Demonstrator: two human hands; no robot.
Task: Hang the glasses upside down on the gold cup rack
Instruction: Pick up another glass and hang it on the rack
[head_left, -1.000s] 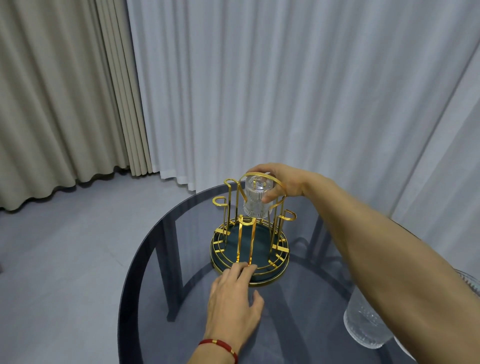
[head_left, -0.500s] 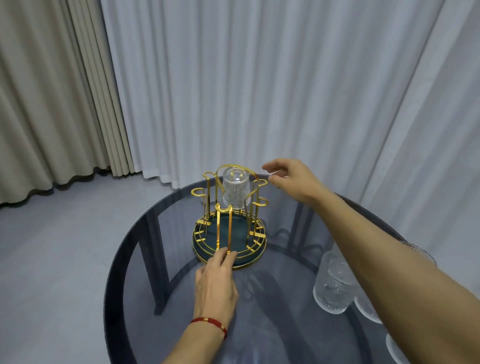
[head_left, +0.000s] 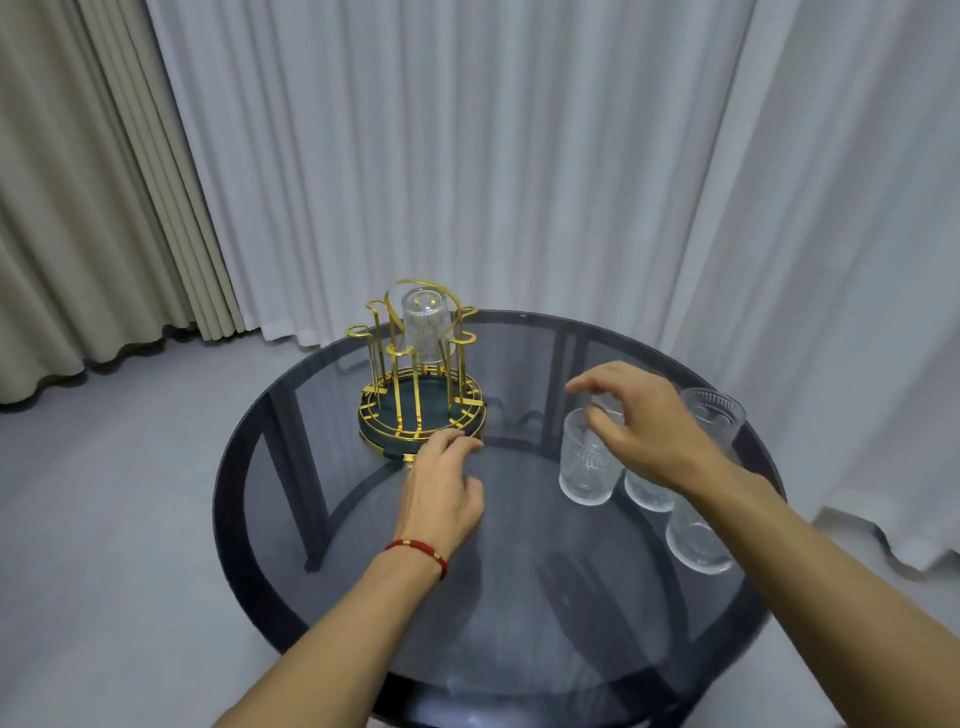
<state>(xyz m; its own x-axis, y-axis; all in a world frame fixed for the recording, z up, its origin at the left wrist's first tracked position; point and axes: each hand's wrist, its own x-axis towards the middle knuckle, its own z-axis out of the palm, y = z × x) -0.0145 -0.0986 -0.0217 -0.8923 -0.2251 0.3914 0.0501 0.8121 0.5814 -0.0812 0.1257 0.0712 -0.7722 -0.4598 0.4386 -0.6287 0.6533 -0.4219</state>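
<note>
The gold cup rack (head_left: 422, 410) with a dark green base stands at the back left of the round glass table. One clear ribbed glass (head_left: 427, 325) hangs upside down on a far prong. My left hand (head_left: 444, 491) lies flat on the table, its fingertips touching the rack's front rim. My right hand (head_left: 641, 423) hovers with spread fingers just above a group of several upright ribbed glasses. The nearest glass (head_left: 587, 460) sits right under my thumb. I cannot see any finger closed on a glass.
The dark round glass table (head_left: 519, 597) has a black rim and legs showing through the top. Another glass (head_left: 714, 415) stands near the right edge. White curtains hang close behind the table, beige ones at the left, and grey floor lies all around.
My right hand let go of the glass, which stays on the rack, and swung right and down over the group of glasses. My left hand stays at the rack's base.
</note>
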